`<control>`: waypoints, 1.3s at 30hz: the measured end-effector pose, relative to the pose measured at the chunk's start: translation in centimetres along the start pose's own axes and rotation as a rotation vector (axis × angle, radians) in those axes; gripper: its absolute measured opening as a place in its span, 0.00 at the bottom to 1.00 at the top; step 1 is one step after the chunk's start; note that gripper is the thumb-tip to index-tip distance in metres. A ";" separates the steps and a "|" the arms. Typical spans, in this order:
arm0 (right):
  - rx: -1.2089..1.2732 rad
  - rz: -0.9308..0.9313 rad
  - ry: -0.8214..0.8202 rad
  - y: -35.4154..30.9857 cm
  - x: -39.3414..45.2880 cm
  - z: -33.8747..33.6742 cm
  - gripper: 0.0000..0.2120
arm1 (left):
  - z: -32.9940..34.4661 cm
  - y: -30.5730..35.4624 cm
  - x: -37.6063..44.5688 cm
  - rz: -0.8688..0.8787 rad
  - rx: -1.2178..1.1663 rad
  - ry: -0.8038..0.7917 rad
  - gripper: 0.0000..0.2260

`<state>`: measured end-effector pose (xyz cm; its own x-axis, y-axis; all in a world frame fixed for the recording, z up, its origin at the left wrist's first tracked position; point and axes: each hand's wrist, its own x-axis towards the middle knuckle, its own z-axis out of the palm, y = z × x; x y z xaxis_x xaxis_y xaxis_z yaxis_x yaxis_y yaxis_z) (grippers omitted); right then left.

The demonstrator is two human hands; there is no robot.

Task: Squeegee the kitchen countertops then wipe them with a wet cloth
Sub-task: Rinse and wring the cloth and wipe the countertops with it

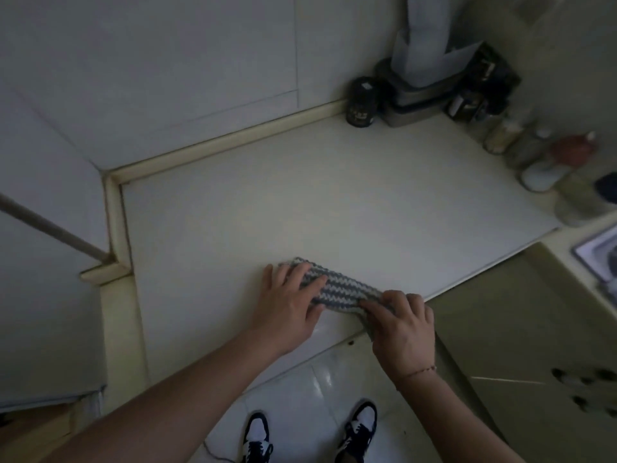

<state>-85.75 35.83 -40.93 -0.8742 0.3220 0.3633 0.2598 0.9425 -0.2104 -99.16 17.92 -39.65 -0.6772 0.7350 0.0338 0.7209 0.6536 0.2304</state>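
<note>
A folded cloth [340, 289] with grey and white zigzag stripes lies on the pale countertop [300, 202], close to its front edge. My left hand [287, 302] rests flat on the cloth's left end with straight fingers. My right hand [405, 324] grips the cloth's right end at the counter's edge, fingers curled over it. No squeegee is in view.
At the back right corner stand a dark jar [361, 102], a grey appliance base [414, 98] and dark boxes [484, 81]. Several spice jars [521, 145] line the right side. A sink edge [597, 252] shows far right. Tiled walls enclose the counter at back and left.
</note>
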 end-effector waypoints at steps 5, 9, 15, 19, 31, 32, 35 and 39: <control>0.148 0.035 0.009 6.6 3.0 -0.8 0.09 | 1.4 5.1 6.4 -0.011 -0.020 0.046 0.22; 0.204 0.114 -0.011 12.6 4.7 -1.2 0.10 | 2.7 9.5 11.1 0.009 -0.040 0.043 0.23; 0.183 0.154 0.031 20.8 7.1 -1.6 0.11 | 4.3 15.1 17.5 0.048 -0.056 0.024 0.22; 0.159 0.210 0.040 25.3 8.7 -1.7 0.12 | 5.1 18.3 21.5 0.074 -0.052 0.020 0.22; 0.128 0.465 0.062 33.3 13.6 -2.3 0.11 | 6.9 25.4 30.2 0.125 -0.104 0.035 0.17; 0.141 0.482 0.079 33.3 14.0 -2.3 0.11 | 6.7 25.8 30.6 0.107 -0.098 0.025 0.17; 0.214 0.519 0.116 32.5 14.8 -2.1 0.12 | 6.1 26.3 31.0 0.085 -0.034 -0.002 0.15; 0.243 0.360 0.013 30.1 14.7 -1.6 0.17 | 5.6 26.0 29.9 0.127 0.035 -0.014 0.16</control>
<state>-90.08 69.10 -40.47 -0.7399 0.6289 0.2390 0.4414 0.7218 -0.5331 -99.89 57.90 -38.05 -0.5779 0.8148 0.0470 0.8058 0.5605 0.1912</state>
